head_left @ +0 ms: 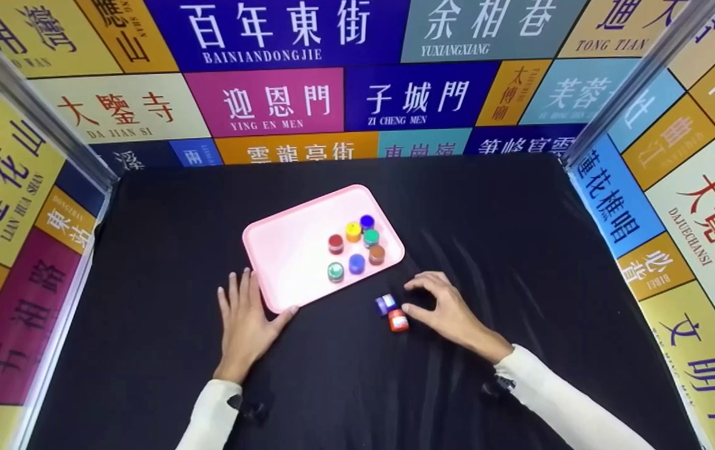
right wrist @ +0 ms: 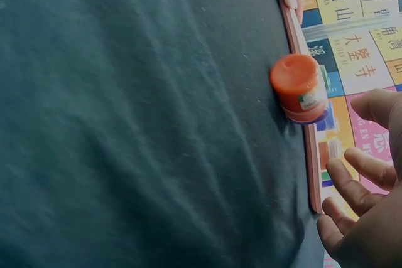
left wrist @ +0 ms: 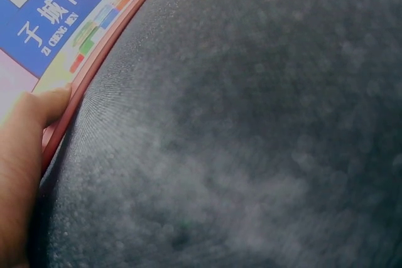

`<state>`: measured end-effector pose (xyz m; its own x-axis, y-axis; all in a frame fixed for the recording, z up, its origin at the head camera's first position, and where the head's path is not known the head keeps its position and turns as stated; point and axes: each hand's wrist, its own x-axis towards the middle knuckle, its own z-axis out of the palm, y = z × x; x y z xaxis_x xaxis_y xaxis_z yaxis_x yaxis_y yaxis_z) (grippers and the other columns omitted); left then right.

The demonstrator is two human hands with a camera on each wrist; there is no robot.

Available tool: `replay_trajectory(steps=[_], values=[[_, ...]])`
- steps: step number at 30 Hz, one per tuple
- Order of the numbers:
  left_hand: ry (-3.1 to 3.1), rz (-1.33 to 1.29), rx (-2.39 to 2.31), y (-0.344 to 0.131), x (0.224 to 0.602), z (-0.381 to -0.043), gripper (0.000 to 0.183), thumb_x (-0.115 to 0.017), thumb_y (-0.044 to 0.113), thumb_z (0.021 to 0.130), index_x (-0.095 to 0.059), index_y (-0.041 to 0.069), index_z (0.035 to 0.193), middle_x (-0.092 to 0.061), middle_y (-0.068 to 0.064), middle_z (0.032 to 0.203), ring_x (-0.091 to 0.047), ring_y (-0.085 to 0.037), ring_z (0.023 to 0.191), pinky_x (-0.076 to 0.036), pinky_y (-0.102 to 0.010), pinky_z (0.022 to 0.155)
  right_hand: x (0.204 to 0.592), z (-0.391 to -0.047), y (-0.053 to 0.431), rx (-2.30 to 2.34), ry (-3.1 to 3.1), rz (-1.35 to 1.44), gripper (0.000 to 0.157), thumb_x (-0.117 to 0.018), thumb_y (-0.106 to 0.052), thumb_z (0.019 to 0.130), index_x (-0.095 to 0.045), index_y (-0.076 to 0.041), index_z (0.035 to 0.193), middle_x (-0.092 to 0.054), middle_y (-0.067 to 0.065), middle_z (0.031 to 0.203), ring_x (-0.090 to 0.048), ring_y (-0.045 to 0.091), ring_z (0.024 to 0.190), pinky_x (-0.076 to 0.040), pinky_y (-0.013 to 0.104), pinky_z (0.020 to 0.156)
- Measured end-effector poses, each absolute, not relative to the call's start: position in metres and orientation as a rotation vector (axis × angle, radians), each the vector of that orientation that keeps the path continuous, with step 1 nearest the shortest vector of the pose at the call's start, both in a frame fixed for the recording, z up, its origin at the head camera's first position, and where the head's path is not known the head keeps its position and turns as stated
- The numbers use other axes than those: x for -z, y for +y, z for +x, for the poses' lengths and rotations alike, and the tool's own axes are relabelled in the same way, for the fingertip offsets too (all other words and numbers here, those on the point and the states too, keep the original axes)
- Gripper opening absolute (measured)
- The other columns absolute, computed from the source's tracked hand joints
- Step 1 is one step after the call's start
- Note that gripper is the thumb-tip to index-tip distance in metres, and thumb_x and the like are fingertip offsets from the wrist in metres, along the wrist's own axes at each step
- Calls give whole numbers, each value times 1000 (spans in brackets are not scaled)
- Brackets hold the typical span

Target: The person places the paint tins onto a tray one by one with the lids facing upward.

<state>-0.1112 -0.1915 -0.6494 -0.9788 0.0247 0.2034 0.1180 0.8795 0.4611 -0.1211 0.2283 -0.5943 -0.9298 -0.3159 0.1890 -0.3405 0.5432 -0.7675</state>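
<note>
A pink tray [head_left: 295,250] lies on the black cloth, several small paint jars standing on its right half. My left hand [head_left: 247,322] touches its near-left corner, fingers straight along the left side. In the left wrist view the left thumb [left wrist: 55,105] is against the tray rim [left wrist: 94,70]. Off the tray, a blue-purple paint jar [head_left: 385,305] and an orange-red paint jar [head_left: 399,320] lie side by side on the cloth. Just right of them is my right hand [head_left: 448,309], thumb and fingers spread apart, holding nothing. The orange-red jar [right wrist: 296,86] hides most of the other in the right wrist view.
On the tray are a red jar [head_left: 335,244], a yellow jar [head_left: 353,232], a brown jar [head_left: 376,254] and several blue and green ones. Printed panels [head_left: 264,103] wall the black cloth [head_left: 345,387] at the back and both sides.
</note>
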Motion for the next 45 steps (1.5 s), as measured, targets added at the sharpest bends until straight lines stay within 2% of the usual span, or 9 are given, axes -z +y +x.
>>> replay_trajectory(steps=[18,29,36,45], values=[[-2881,-106,726,-191,649,-111,120,-73,76,92,-30,-5,170,-28,-28,177,-11,-50,168,3,-67,133,605,-108,225,-1371,-2731,654,37,-94,-20,88,-79,-9,120,-72,10,131,-59,31,134,-45,41,117],[-2872,-101,728,-191,648,-112,119,-74,75,91,-32,-4,170,-30,-28,177,-12,-50,168,2,-68,133,607,-106,224,-1353,-2712,695,34,-93,-19,88,-79,-10,118,-72,6,128,-59,30,131,-44,34,116],[-2872,-101,729,-191,648,-112,119,-75,74,91,-32,-4,170,-30,-28,177,-12,-50,168,3,-67,133,606,-101,223,-1298,-2713,773,36,-94,-20,88,-79,-10,119,-74,3,124,-59,30,129,-46,37,113],[-2868,-105,731,-192,648,-112,119,-74,75,91,-32,-4,170,-29,-27,177,-12,-50,168,2,-68,133,605,-93,221,-1246,-2737,890,35,-94,-24,89,-79,-15,119,-71,-5,114,-58,20,120,-50,32,106]])
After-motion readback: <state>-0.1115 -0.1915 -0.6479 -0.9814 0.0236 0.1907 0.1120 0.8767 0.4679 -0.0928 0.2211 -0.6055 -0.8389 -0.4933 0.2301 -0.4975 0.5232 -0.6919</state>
